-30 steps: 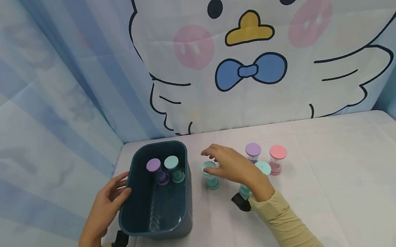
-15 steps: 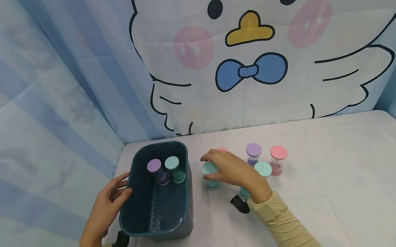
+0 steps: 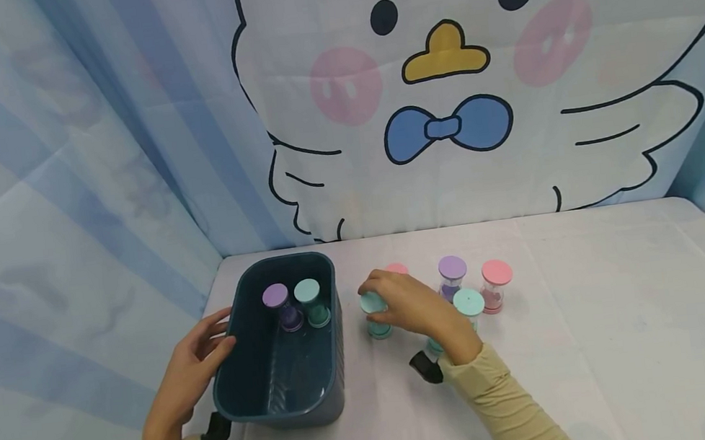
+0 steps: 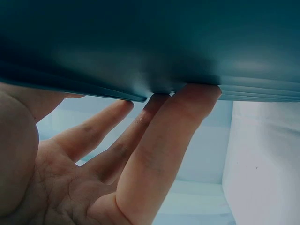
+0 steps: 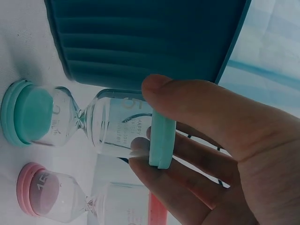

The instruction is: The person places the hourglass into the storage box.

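Note:
My right hand (image 3: 415, 307) pinches the teal cap of a sand timer (image 5: 119, 122) between thumb and fingers. The timer is upright beside the bin, glass bulbs below the cap and teal sand in the lower one. My left hand (image 3: 189, 369) rests at the left side of the dark blue bin (image 3: 332, 389). Its thumb lies at the rim, and its fairly straight fingers (image 4: 159, 145) touch the outer wall. Inside the bin are a purple-capped sand timer (image 3: 276, 295) and a teal-capped sand timer (image 3: 307, 292).
Right of my right hand stand a purple sand timer (image 3: 452, 268), a pink sand timer (image 3: 496, 273) and a teal sand timer (image 3: 468, 301). Another pink timer (image 3: 397, 268) is partly hidden behind the hand. A teal base (image 3: 434, 346) shows beneath my wrist. Printed cloth (image 3: 453, 187) hangs behind the table.
My right hand has lowered slightly and its fingers have closed on the teal sand timer's cap. The pink timer behind it has come into view. My left hand and the bin stay put.

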Demonstrator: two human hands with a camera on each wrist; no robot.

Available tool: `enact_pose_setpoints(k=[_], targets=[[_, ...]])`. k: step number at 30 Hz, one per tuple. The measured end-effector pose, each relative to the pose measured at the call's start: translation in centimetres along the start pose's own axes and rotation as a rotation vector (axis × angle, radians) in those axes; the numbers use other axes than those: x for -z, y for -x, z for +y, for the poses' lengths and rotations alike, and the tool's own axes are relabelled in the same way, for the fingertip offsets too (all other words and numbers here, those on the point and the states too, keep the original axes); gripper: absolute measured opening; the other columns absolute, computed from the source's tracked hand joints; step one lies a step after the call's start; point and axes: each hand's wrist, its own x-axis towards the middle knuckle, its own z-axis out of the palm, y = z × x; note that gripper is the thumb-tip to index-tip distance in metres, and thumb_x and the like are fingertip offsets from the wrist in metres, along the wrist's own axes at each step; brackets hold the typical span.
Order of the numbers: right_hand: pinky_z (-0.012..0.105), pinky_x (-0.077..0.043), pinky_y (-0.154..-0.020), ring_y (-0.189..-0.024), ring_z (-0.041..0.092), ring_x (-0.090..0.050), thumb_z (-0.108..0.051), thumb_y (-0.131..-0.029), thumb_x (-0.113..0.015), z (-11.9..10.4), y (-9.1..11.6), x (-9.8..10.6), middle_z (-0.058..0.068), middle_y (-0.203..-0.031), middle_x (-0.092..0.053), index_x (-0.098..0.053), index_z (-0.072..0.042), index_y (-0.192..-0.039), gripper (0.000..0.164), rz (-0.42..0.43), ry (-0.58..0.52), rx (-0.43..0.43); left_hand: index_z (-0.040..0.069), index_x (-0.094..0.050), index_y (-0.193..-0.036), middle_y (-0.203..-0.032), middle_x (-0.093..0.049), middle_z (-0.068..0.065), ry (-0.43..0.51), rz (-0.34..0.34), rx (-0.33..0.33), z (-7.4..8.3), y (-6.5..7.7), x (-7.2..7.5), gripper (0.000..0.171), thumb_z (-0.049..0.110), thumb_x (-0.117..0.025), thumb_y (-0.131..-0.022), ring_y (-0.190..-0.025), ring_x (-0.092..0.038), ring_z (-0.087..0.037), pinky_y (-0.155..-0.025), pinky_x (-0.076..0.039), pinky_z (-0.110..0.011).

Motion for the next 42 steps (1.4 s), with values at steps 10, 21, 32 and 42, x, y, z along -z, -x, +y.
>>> enact_pose_setpoints(k=[10, 21, 32, 42], targets=[[0.034, -0.055, -0.088, -0.099, 0.019, -0.065, -0.013, -0.084, -0.080, -0.1, -0.1, 0.2, 0.009, -0.112, -0.067, -0.070, 0.000, -0.114, 0.034, 0.045, 0.023, 0.042, 0.011, -0.035, -0.154, -0.147, -0.047, -0.020, 0.002, 0.000, 0.011, 0.5, -0.1, 0.0, 0.058, 0.031, -0.054, -0.104, -0.128, -0.053, -0.033, -0.099, -0.050, -0.042], [0.034, -0.055, -0.089, -0.101, 0.021, -0.065, -0.018, -0.086, -0.079, -0.9, -0.5, 1.8, 0.009, -0.114, -0.068, -0.070, -0.002, -0.117, 0.035, 0.046, 0.037, 0.047, 0.011, -0.034, -0.154, -0.147, -0.047, -0.021, 0.018, -0.006, 0.006, 0.5, 0.0, 0.1, 0.057, 0.029, -0.054, -0.104, -0.129, -0.053, -0.032, -0.100, -0.050, -0.043], [0.035, -0.055, -0.091, -0.103, 0.021, -0.065, -0.020, -0.087, -0.078, -2.0, -0.8, 3.5, 0.008, -0.117, -0.067, -0.070, -0.003, -0.120, 0.038, 0.061, 0.049, 0.042, 0.011, -0.035, -0.154, -0.147, -0.047, -0.021, 0.014, 0.004, -0.010, 0.5, 0.1, 0.0, 0.056, 0.028, -0.054, -0.104, -0.129, -0.051, -0.038, -0.101, -0.046, -0.055], [0.034, -0.055, -0.089, -0.100, 0.020, -0.065, -0.022, -0.087, -0.078, -2.5, -0.9, 4.5, 0.007, -0.116, -0.067, -0.070, -0.004, -0.119, 0.037, 0.101, 0.070, 0.067, 0.012, -0.034, -0.154, -0.148, -0.045, -0.021, 0.036, 0.000, -0.009, 0.4, 0.1, 0.0, 0.056, 0.028, -0.054, -0.104, -0.131, -0.050, -0.038, -0.102, -0.043, -0.059]])
